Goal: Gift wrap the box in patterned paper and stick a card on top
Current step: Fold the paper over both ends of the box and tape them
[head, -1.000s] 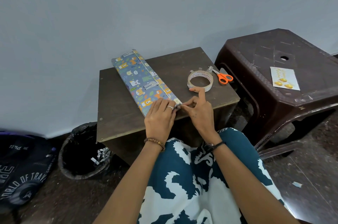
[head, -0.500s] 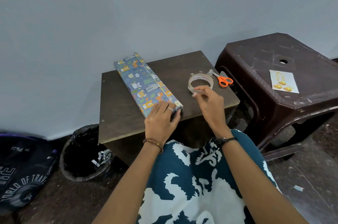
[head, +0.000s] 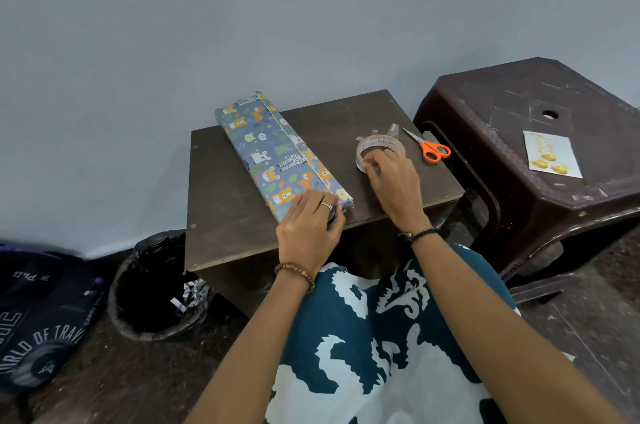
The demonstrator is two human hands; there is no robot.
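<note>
End-sealing step: left hand [head: 310,221] presses flat on the wrapped box's [head: 277,150] near end on the counter [head: 228,233], right hand [head: 389,178] pinches the tape roll [head: 379,143]; next, tear a strip free

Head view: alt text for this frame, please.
A person's left hand presses the near end of a wrapped box on a small table while the right hand picks at a tape roll beside orange scissors.
</note>
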